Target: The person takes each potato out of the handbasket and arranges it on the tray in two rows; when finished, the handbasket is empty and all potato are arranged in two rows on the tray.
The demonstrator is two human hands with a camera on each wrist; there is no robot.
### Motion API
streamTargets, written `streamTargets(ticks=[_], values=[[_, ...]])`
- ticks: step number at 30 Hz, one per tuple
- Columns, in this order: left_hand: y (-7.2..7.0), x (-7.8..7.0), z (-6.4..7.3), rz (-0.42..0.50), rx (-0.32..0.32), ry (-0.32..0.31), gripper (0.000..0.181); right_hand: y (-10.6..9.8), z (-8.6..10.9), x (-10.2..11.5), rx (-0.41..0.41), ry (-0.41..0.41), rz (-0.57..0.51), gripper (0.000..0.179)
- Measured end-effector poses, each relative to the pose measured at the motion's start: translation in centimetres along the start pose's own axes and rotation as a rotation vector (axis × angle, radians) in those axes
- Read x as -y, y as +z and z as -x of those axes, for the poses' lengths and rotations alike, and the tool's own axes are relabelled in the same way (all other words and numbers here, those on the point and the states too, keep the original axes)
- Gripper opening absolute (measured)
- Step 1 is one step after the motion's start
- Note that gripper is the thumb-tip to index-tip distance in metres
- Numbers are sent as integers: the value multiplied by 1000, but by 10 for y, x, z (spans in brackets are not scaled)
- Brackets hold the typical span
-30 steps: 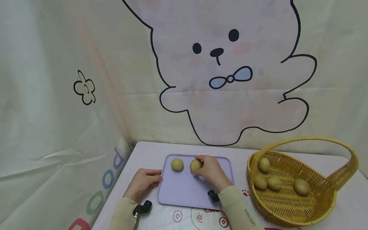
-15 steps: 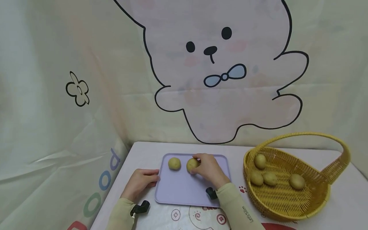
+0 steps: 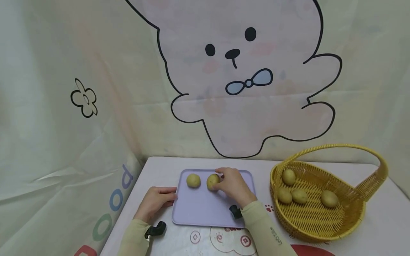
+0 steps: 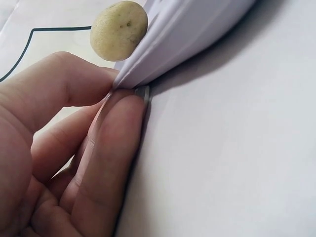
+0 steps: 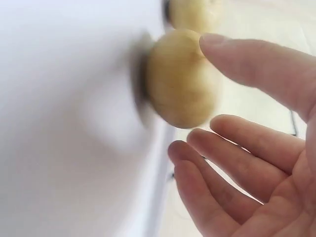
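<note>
A lilac tray [image 3: 205, 211] lies on the white table with two potatoes on it. My left hand [image 3: 155, 202] pinches its left edge; in the left wrist view the thumb is above the rim [image 4: 163, 44] and the fingers are below. My right hand [image 3: 235, 186] is around the right side of the second potato [image 3: 213, 182], near the tray's back edge. In the right wrist view the thumb [image 5: 256, 64] overlaps that potato's top, while the other fingers are spread apart from it. The first potato [image 3: 193, 181] sits to its left.
A yellow wicker basket [image 3: 307, 233] with a tall handle [image 3: 339, 146] stands right of the tray, several potatoes [image 3: 329, 198] inside. A printed cloth [image 3: 153, 131] hangs behind and left of the table. A red patch [image 3: 310, 250] shows at the front edge.
The right fingers have loosened around the second potato, which stays on the tray. The left hand keeps its place at the edge. The head view has shifted slightly.
</note>
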State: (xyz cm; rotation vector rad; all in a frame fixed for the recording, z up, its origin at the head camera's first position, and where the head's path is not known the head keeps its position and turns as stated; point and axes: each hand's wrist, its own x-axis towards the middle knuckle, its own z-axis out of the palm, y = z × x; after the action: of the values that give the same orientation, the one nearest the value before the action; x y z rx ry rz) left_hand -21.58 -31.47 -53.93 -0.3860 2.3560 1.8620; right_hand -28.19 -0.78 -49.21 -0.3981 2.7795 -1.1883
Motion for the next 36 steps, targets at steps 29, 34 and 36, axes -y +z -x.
streamTargets(ticks=[29, 34, 36], values=[[-63, 14, -9, -93, -53, -44, 52, -163, 94, -50, -39, -122, 254, 46], [-59, 13, -9, -71, -45, -35, 52, -179, 58, -72, -7, -22, 247, 50], [-57, 12, -9, -59, -48, -34, 51, -180, 46, -81, 12, 7, 239, 51]])
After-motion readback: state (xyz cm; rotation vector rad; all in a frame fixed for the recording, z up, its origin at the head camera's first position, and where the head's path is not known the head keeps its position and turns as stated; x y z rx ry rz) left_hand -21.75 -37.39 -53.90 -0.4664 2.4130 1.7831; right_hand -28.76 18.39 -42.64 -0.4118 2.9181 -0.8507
